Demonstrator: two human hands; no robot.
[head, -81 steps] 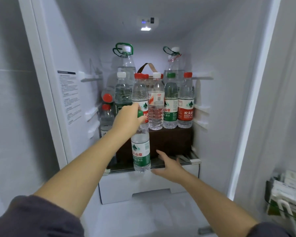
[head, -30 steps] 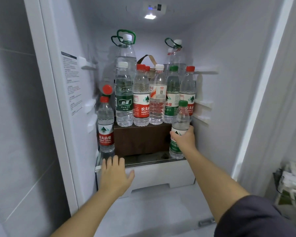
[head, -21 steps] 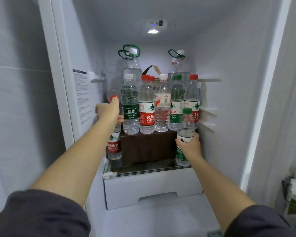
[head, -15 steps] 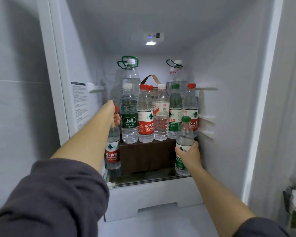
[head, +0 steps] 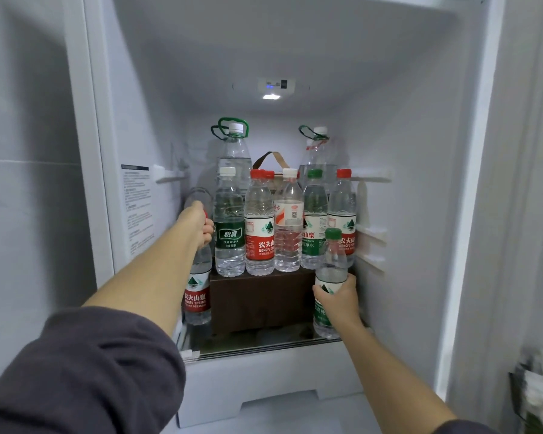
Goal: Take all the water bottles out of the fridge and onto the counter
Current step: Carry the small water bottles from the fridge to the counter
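On my feed both hands are inside the open fridge [head: 414, 145]. My left hand [head: 197, 225] is at the far left, its fingers curled round the neck of a red-label bottle [head: 196, 292]. The hand covers the cap apart from a sliver of red. That bottle stands upright on the glass shelf [head: 264, 343], squeezed between the left wall and a brown box [head: 261, 300]. My right hand [head: 337, 303] is wrapped round the middle of a small green-capped bottle [head: 332, 264], thumb on the label. This bottle is at the near right corner of the shelf, just beside the box. Its base looks to be down on the glass, though I cannot tell for sure that it touches. On top of the box a row of five bottles [head: 260, 227] stands upright, shoulder to shoulder. From the left they have a white cap with a dark green label, a red cap with a red label, a white cap with an orange-and-white label, a green cap, and a red cap. Another red cap peeks out behind that row. Farther back, two big jugs [head: 234, 151] with green carry handles rise against the back wall, and a brown strap [head: 267, 158] loops up between them. A white drawer [head: 264, 380] sits under the shelf, a printed sticker [head: 137, 208] is on the left wall, and the ceiling lamp [head: 271, 96] is lit
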